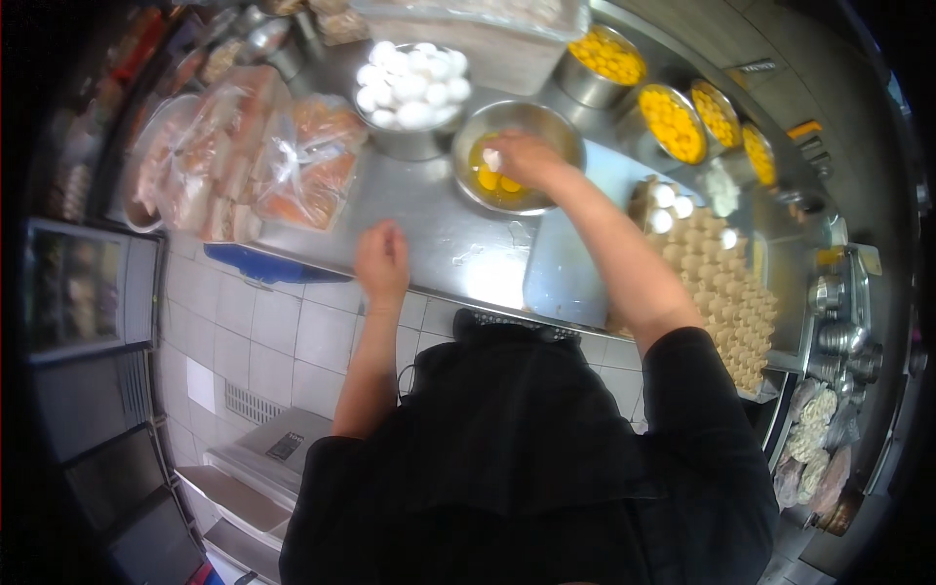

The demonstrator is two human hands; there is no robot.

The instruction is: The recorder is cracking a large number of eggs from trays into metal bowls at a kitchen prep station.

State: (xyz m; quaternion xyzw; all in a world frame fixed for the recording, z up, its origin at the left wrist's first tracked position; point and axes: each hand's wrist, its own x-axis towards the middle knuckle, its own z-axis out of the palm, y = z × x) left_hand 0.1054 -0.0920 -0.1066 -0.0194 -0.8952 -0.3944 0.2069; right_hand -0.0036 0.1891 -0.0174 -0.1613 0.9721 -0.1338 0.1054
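Over a steel mixing bowl (570,132) with several yolks (492,179) in clear egg white, my right hand (525,161) reaches in from the right. Its fingers are closed on a white eggshell (492,157), partly hidden by them; whether it is whole or cracked is not clear. My left hand (382,255) hangs near the counter's front edge, fingers curled in, with nothing visible in it. Just left of the mixing bowl, a steel pot (414,142) is heaped with white eggs (414,88). Wet streaks mark the steel counter (429,210).
A pale blue cutting board (565,263) lies under my right forearm. Right of it are stacked egg trays (726,292) with a few eggs (663,207). Steel containers of yellow pieces (671,122) line the far right. Bagged meat (307,166) fills the left side; a plastic tub (478,39) stands behind.
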